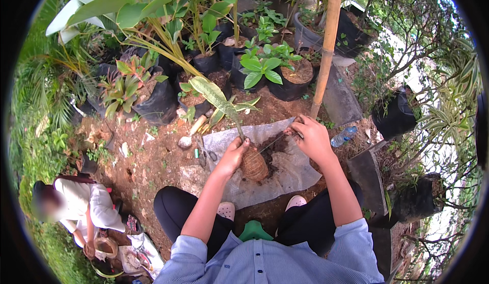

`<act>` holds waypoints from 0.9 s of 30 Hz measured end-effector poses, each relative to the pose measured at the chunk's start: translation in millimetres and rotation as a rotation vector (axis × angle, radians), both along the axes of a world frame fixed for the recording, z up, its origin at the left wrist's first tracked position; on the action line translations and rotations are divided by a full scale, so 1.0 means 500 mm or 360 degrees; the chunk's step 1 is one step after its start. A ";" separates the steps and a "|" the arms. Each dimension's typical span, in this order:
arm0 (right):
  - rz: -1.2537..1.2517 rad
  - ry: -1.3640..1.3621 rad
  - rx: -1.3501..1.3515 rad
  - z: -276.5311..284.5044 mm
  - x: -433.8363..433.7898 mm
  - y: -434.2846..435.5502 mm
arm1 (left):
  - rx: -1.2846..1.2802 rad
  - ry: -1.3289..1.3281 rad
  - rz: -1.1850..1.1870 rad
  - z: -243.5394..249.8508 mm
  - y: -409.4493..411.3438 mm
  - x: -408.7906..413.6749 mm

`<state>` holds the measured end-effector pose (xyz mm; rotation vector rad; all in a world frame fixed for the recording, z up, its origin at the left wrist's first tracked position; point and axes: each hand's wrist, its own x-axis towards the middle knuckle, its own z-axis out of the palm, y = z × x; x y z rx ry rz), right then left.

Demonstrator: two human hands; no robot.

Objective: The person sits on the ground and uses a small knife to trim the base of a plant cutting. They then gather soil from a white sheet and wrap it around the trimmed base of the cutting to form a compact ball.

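My left hand (233, 155) grips the top of a rounded, fibre-covered root ball (254, 166), where the stem of a variegated snake plant leaf (219, 98) comes out. Thread is wound around the brown ball. A thin string (272, 143) runs taut from it, up and right, to my right hand (310, 137), which pinches the string between its fingertips. Both hands are soiled. Below them a pale woven plastic sheet (252, 200) lies on the ground between my feet, with loose dark soil (280, 142) on it.
Scissors (210, 155), a small green cylinder (196, 153) and a wooden-handled tool (198, 125) lie to the left. A plastic bottle (344, 136) lies right, near an upright bamboo pole (327, 51). Black-bagged plants (156, 106) line the far side. Another person (82, 203) crouches at lower left.
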<state>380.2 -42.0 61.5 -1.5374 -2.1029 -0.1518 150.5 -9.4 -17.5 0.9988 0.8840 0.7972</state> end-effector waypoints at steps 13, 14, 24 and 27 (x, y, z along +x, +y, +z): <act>0.0069 0.0152 -0.0577 -0.108 -0.037 0.020 | -0.0294 -0.0768 -0.0017 0.035 -0.012 -0.007; 0.0095 0.0163 -0.0572 -0.122 -0.042 0.018 | -0.0305 -0.0820 -0.0026 0.035 -0.012 -0.005; 0.0152 0.0561 -0.0529 -0.156 -0.115 -0.002 | -0.0310 -0.1271 0.0020 0.043 -0.010 -0.018; 0.0316 0.1019 -0.0548 -0.193 -0.138 -0.006 | -0.0295 -0.1398 0.0144 0.025 -0.004 -0.020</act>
